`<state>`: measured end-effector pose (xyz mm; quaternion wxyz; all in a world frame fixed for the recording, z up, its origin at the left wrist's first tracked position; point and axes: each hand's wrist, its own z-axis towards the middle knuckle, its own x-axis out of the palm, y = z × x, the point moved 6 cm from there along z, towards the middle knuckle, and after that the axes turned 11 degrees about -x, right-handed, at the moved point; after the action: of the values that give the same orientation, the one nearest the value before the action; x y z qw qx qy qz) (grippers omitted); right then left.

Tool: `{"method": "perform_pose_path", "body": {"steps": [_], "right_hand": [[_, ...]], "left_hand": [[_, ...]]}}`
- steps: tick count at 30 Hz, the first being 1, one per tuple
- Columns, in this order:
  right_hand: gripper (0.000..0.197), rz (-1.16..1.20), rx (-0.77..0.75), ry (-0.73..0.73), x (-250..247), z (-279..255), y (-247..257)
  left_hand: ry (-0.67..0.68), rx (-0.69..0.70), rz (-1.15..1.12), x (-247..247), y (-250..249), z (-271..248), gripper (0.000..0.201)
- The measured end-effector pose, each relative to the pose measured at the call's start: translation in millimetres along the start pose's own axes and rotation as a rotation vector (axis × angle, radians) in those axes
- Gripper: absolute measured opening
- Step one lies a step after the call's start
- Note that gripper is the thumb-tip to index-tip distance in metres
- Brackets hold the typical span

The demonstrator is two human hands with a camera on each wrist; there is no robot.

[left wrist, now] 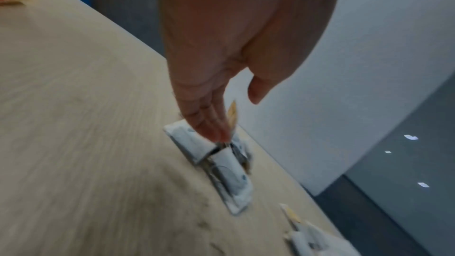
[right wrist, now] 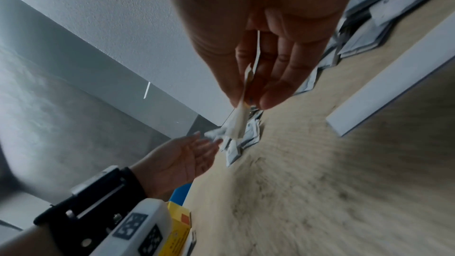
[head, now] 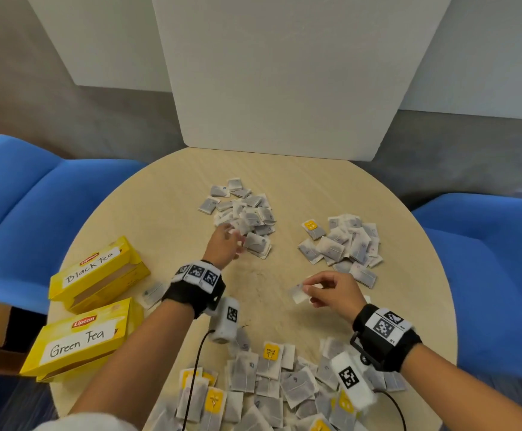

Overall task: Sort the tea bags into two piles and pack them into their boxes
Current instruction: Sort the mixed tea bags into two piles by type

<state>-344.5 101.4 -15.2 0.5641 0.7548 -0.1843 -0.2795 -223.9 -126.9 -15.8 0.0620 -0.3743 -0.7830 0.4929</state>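
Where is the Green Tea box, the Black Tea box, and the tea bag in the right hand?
Green Tea box (head: 79,342): head view, on its handwritten label.
Black Tea box (head: 93,267): head view, on its handwritten label.
Tea bag (head: 298,294): head view, on the white paper left of the pinching fingers.

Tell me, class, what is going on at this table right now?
A person is sorting tea bags on a round table. The left hand reaches into the far left pile, fingers straight; the right hand pinches one tea bag. An unsorted heap lies nearest, and both yellow boxes wait alongside.
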Motion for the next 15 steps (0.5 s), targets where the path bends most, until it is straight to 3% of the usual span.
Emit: {"method": "perform_pose_path", "body": {"steps": [3, 6, 10, 13, 15], "right_hand": [[0.008, -0.028, -0.017, -0.015, -11.4, 1.8, -2.1], [0.01, -0.057, -0.024, -0.012, -13.6, 5.8, -6.6], [0.012, -0.121, -0.042, 0.052, -0.9, 10.7, -8.6], [0.022, -0.166, -0.041, 0.189, 23.0, 12.5, -8.5], [0.032, -0.176, -0.031, 0.305, 44.7, 11.8, -10.5]], "left_hand": [[0.008, -0.133, 0.222, -6.5, 23.0, 19.6, 0.069], [0.046, -0.07, 0.705, -1.1, 34.5, -7.2, 0.044], [0.321, -0.085, 1.074, 15.4, 73.5, -60.2, 0.033], [0.35, -0.046, 1.169, 16.9, 100.4, -78.6, 0.016], [0.294, 0.003, 1.122, 13.3, 104.5, -79.7, 0.02]]}}
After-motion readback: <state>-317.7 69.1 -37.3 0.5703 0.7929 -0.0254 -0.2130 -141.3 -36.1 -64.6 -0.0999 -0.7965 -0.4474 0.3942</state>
